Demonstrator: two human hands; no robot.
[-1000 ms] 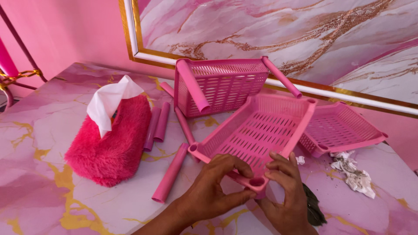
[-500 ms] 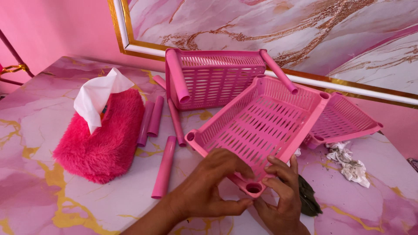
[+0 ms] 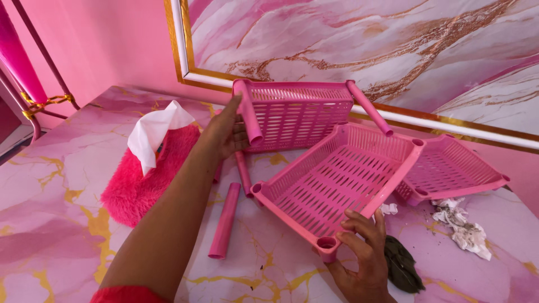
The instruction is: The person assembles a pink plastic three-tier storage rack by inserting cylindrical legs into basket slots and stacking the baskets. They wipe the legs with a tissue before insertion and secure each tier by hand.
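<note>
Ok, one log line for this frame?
left hand: on upright pink tube of far basket | right hand: holding near tray corner | loose tube: on table

It looks like a room in a home: a pink marble-look table (image 3: 67, 224) against a pink wall (image 3: 112, 45), with a fluffy pink tissue box cover (image 3: 143, 182) near the table's left edge.

A single head-worn camera looks down and forward from the person's own standpoint, close over the pink marbled counter (image 3: 50, 224), and faces the pink wall with its gold-framed marble panel (image 3: 365, 50). The left forearm runs up from the bottom edge into mid-frame, so near that it fills much of the lower view. With one view only, no part is shared.
</note>
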